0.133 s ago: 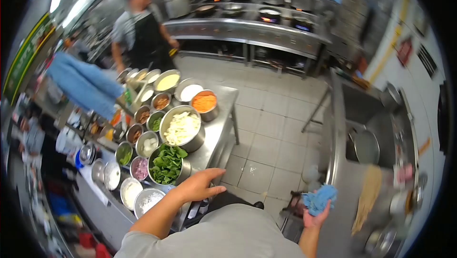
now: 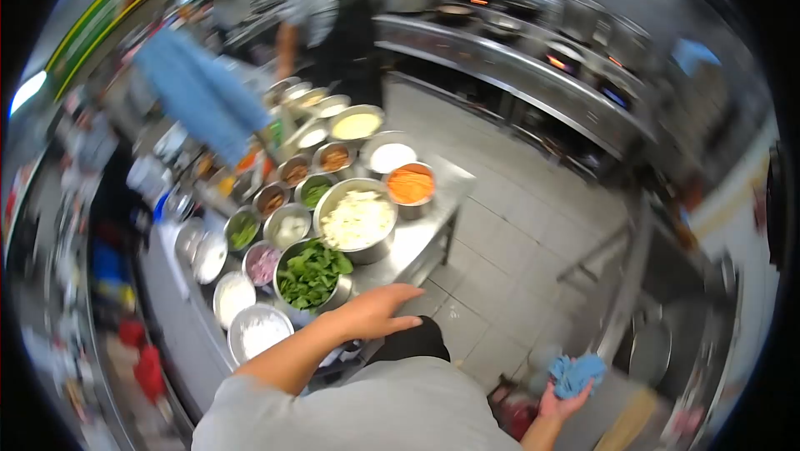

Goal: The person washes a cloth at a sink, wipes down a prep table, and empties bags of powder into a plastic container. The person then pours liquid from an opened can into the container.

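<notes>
In the head view, my right hand (image 2: 565,405) grips a crumpled blue cloth (image 2: 577,374) at the lower right, beside the metal sink counter. My left hand (image 2: 379,311) is held out in front of my body, fingers stretched and nothing in it. Nearest to it is a steel pot of green leaves (image 2: 313,274) on the metal table. Behind that pot stands a large pot of pale chopped vegetable (image 2: 358,216), with a pot of orange shreds (image 2: 411,183) beside it. Bowls of white powder (image 2: 260,334) and chopped purple onion (image 2: 262,264) sit to the left.
A person in a dark apron (image 2: 343,43) stands beyond the table. Stoves (image 2: 508,47) with pots and lit burners line the back wall. Blue cloth (image 2: 200,93) hangs over the table's left side. Tiled floor (image 2: 492,226) lies between table and sink (image 2: 683,326).
My view has swung left and tilted, so the table, stoves and sink appear farther right. My right hand still holds the blue cloth, and my left hand stays outstretched.
</notes>
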`<state>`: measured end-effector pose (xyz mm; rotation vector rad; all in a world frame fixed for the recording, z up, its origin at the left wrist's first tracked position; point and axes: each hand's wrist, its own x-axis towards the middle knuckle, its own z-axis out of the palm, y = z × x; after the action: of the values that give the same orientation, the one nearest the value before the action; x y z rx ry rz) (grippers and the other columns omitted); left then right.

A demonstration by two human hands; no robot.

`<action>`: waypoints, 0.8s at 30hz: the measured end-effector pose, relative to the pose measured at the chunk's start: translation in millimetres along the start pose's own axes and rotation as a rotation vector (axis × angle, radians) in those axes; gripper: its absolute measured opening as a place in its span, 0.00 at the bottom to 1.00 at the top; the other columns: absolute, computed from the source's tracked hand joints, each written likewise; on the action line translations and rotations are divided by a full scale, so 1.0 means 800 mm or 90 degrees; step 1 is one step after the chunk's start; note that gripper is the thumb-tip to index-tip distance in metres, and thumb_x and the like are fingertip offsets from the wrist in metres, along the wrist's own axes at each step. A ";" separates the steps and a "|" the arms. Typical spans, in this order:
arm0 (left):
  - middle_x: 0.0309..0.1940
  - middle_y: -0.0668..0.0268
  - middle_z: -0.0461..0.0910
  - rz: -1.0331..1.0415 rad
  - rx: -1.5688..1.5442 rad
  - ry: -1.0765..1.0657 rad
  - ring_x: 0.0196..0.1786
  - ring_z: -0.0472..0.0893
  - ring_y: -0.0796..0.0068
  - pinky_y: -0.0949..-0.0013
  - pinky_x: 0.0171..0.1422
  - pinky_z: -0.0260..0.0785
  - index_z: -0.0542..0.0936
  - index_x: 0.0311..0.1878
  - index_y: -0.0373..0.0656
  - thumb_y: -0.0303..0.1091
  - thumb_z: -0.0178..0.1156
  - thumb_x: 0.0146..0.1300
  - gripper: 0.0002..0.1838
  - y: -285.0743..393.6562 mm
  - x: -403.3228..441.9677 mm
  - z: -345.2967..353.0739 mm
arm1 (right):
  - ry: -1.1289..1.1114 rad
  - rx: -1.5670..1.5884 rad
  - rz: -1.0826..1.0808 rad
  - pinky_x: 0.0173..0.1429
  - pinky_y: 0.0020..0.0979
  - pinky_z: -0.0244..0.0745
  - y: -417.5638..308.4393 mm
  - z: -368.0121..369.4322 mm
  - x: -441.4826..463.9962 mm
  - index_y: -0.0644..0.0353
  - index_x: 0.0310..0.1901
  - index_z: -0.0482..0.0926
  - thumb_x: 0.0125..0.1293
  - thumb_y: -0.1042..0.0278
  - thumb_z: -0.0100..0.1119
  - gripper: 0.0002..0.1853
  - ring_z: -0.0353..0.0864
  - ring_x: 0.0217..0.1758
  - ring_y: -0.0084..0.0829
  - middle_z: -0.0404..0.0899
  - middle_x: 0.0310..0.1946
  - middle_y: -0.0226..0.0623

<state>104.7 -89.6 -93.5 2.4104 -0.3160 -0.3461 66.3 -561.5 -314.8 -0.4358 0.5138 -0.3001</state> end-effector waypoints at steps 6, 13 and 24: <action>0.70 0.46 0.75 0.027 -0.032 0.074 0.73 0.73 0.47 0.53 0.78 0.66 0.73 0.73 0.36 0.46 0.66 0.71 0.33 -0.008 0.176 0.049 | 0.012 -0.112 -0.113 0.67 0.48 0.74 -0.086 0.127 0.227 0.60 0.74 0.71 0.77 0.41 0.53 0.35 0.78 0.69 0.44 0.78 0.68 0.46; 0.68 0.51 0.76 0.106 0.014 0.018 0.70 0.75 0.48 0.52 0.73 0.70 0.73 0.73 0.39 0.44 0.65 0.72 0.31 0.070 0.431 0.013 | 0.072 -0.261 -0.191 0.68 0.48 0.74 -0.150 0.233 0.405 0.60 0.73 0.71 0.76 0.42 0.56 0.35 0.77 0.70 0.43 0.78 0.68 0.46; 0.65 0.49 0.80 0.220 0.093 -0.009 0.65 0.79 0.44 0.52 0.69 0.74 0.77 0.68 0.39 0.38 0.66 0.72 0.25 0.226 0.732 0.073 | 0.342 -0.486 -0.356 0.69 0.48 0.75 -0.381 0.089 0.664 0.59 0.73 0.72 0.75 0.43 0.60 0.34 0.76 0.71 0.41 0.77 0.67 0.46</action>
<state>609.1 -442.2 -114.6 2.4364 -0.7748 -0.1881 494.6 -1004.8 -330.9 -1.2669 1.0347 -0.7752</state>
